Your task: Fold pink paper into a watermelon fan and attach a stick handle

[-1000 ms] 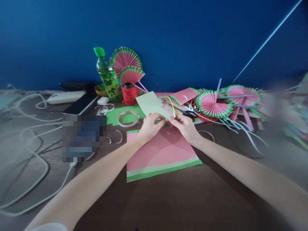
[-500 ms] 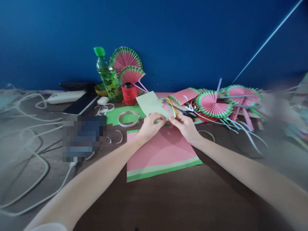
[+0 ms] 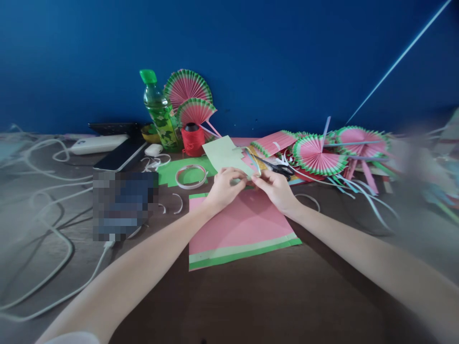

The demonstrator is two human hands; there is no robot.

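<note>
Thin pale strip (image 3: 259, 167) pinched by the right hand (image 3: 275, 187), near the far edge of the pink sheet (image 3: 236, 231). Left hand (image 3: 227, 187) held just beside, thumb and fingers drawn close; whether anything is gripped cannot be told. Tape roll (image 3: 191, 187) seen to its left; scissors (image 3: 282, 170) seen behind the right.

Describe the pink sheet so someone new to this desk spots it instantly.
From the blue wall, come down to the dark table, where the left hand and right hand nearly meet. The pink sheet starts beneath those hands and spreads toward the camera. Unlike the pleated fans behind, it is flat, with pale and bright green bands along its near edge.
</note>
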